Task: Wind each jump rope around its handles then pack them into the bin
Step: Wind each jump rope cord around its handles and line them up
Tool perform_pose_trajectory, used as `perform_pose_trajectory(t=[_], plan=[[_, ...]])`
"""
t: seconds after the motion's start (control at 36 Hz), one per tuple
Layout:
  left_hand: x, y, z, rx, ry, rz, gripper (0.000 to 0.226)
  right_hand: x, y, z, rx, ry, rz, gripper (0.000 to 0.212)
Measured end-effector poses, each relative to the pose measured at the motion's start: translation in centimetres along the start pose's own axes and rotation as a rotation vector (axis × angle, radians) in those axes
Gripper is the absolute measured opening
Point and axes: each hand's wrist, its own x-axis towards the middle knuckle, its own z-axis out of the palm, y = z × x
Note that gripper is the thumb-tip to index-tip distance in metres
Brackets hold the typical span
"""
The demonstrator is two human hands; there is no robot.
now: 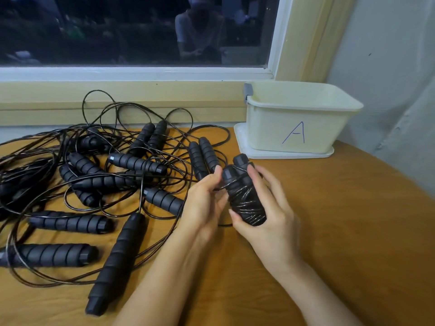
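I have the right hand (267, 209) curled round the paired handles (230, 176) as an anchor, left hand (202, 202) pinching the cord (249, 206) taut.

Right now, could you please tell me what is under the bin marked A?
A flat white lid lies under the bin, its rim showing at the front and left. The table beneath it is covered.

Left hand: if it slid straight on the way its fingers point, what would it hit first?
Probably the two loose handles lying just past the left hand, unless it passes above them.
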Motion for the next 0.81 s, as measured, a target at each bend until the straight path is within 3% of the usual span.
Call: perform_pose_trajectory(t=[0.14, 0.25, 0.31, 0.42, 0.56, 0.64, 0.81], plan=[[-0.1, 0.8, -0.3, -0.212, -0.048, -0.184, 0.037, -0.2, -0.1, -0.1, -0.056, 0.018, -0.097, 0.076], [-0.1, 1.2, -0.4, -0.182, -0.093, -0.200, 0.023, -0.3, -0.5, -0.1, -0.047, 0.052, -0.151, 0.071], [-0.1, 0.8, -0.3, -0.156, -0.114, -0.164, 0.027, -0.3, -0.7, 0.1, 0.012, 0.073, -0.109, 0.067], [-0.4, -0.9, 0.7, 0.011, 0.006, 0.086, 0.031, 0.0, -0.4, 0.1, 0.200, 0.075, 0.072, 0.070], [0.0, -2.6, 0.6, 0.355, 0.098, 0.520, 0.056, 0.0, -0.3, 0.2, 0.292, 0.058, 0.162, 0.075], [-0.9, -3.7, 0.9, 0.689, -0.007, 0.747, 0.034, 0.7, 0.8, -0.3, 0.408, 0.118, 0.276, 0.074], [-1.4, -3.7, 1.7, 0.719, -0.051, 0.719, 0.036, 1.1, 2.3, -1.1, 0.310, 0.125, 0.216, 0.076]])
